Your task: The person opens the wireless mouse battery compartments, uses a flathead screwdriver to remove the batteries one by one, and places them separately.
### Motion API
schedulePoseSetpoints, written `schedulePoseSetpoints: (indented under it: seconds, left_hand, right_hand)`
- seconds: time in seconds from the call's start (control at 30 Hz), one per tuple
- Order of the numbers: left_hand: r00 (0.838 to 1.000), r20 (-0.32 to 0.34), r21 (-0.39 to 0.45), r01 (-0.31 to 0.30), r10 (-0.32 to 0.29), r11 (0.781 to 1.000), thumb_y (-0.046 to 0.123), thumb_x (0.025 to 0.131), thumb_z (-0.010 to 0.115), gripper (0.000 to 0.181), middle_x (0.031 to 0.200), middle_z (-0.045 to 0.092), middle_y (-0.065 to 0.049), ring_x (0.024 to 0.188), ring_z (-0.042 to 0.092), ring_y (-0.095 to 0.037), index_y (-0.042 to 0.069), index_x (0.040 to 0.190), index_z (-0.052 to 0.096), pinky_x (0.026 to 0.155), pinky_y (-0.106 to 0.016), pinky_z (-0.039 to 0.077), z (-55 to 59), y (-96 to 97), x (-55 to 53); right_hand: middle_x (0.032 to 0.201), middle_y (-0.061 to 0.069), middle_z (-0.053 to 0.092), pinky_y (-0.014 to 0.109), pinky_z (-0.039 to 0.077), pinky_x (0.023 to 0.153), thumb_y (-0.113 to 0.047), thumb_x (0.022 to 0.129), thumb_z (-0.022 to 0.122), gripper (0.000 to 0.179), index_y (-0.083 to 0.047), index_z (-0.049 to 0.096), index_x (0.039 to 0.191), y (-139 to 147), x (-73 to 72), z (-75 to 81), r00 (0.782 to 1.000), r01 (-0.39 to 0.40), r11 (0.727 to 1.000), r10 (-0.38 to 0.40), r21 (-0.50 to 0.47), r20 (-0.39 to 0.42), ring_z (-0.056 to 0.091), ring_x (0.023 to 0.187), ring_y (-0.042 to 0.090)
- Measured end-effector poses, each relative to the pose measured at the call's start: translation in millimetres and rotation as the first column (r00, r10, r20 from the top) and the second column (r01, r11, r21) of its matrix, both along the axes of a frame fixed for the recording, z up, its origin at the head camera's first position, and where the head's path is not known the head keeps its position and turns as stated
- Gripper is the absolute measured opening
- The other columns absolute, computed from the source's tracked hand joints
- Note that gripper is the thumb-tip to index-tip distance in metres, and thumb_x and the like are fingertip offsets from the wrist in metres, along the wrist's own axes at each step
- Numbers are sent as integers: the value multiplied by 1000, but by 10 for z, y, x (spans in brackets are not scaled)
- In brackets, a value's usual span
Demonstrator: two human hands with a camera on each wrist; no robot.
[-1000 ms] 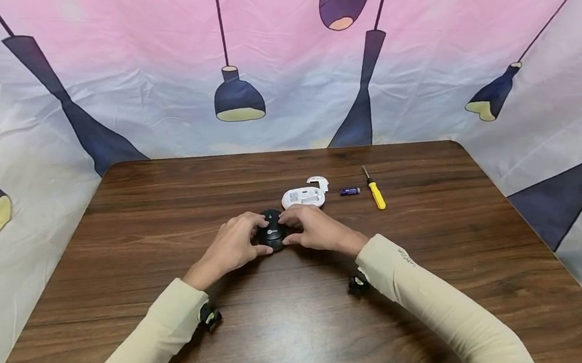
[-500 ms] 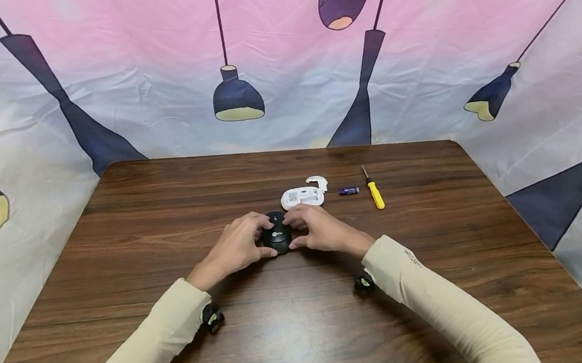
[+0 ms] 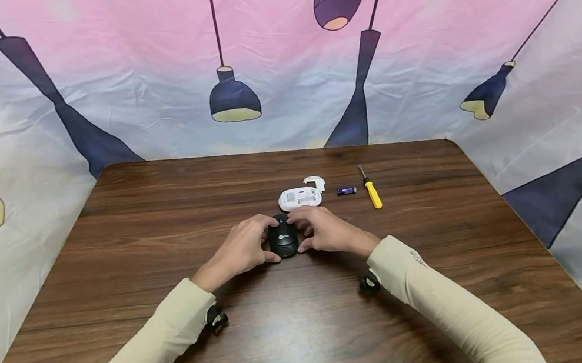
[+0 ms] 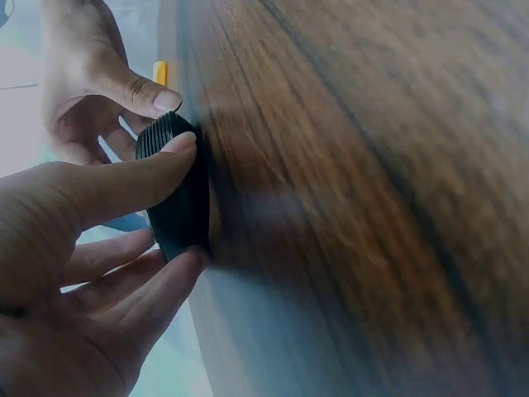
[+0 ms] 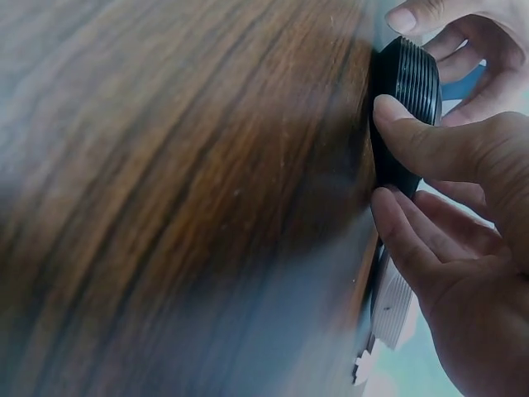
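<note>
A black computer mouse (image 3: 284, 242) sits top side up on the wooden table, in front of the person. The left hand (image 3: 244, 245) grips its left side, thumb at the near end and fingers further forward. On the other side the right hand (image 3: 330, 230) holds it in the same way. Ribbed edges of the black mouse show in the left wrist view (image 4: 178, 211) and the right wrist view. Just beyond the hands lies a white mouse (image 3: 291, 200), underside up with its battery slot uncovered, its white cover (image 3: 317, 180) beside it.
To the right of the white mouse lie a purple-blue battery (image 3: 346, 190) and a yellow-handled screwdriver (image 3: 373, 195). The brown table (image 3: 164, 195) ends at the back against a hanging printed cloth (image 3: 165, 100).
Both hands have moved a little to the right and toward the person, with the black mouse between them. Everything else lies as before, with a slight shift of the head view.
</note>
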State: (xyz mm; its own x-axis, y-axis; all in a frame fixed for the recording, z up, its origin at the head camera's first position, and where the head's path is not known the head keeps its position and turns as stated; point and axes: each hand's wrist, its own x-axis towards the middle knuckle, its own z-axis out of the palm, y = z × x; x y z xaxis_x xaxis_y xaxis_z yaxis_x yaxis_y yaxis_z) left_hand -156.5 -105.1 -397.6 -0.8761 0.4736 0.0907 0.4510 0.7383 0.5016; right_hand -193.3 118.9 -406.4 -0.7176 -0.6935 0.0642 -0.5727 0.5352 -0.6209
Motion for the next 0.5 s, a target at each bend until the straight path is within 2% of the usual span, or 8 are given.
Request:
schedulePoseSetpoints:
  seconds: [0.23, 0.5]
  left_hand:
    - [1000, 6, 2, 18, -18, 1000, 18, 68, 97, 69, 123, 67, -14, 98, 66, -24, -1, 125, 64, 88, -45, 56, -5, 46, -10]
    - [1000, 8, -12, 26, -26, 1000, 19, 66, 98, 73, 124, 66, -14, 99, 65, -24, 0, 127, 64, 90, -45, 56, -19, 121, -33]
  right_hand:
    - [144, 18, 55, 24, 60, 81, -1, 77, 88, 61, 4, 61, 132, 65, 3, -11, 1000, 11, 1000, -11, 24, 6, 67, 105, 24]
    - [138, 16, 60, 24, 60, 80, 0, 77, 88, 66, 3, 59, 135, 105, 14, -4, 1000, 23, 999, -23, 41, 5, 67, 102, 21]
